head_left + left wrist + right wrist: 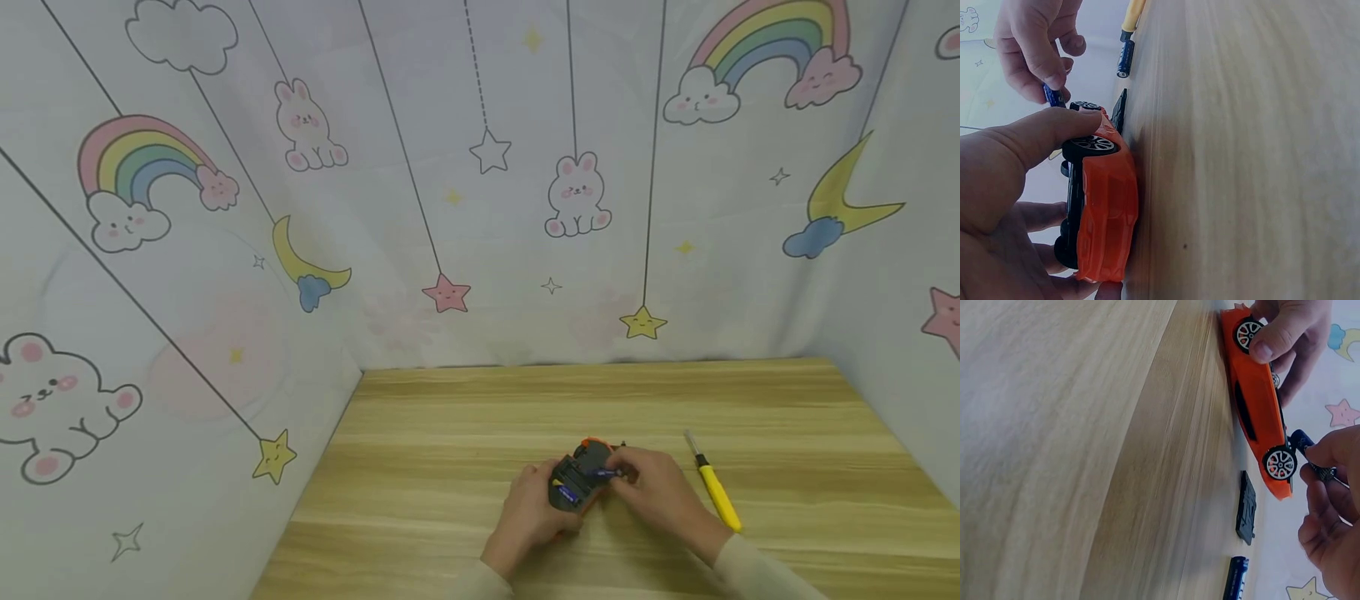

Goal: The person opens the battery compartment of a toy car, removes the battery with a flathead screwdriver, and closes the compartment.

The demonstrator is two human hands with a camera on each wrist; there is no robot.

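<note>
An orange toy car (592, 454) (1110, 206) (1257, 394) lies upside down on the table, its dark underside up. My left hand (531, 510) (1007, 181) (1297, 331) grips it by the rear or front end, which one I cannot tell. One blue battery (567, 494) sits in the open compartment of the underside. Between thumb and fingers my right hand (660, 492) (1035, 47) (1335, 500) pinches another blue battery (602, 473) (1054, 95) (1300, 440) over the car. A thin metallic piece also shows at those fingers in the right wrist view.
A yellow-handled screwdriver (720, 497) (1134, 14) lies to the right of the car. On the table beside the car are a black cover (1120, 111) (1246, 509) and a loose blue battery (1125, 59) (1235, 578). A patterned cloth wall (510, 250) stands behind the table.
</note>
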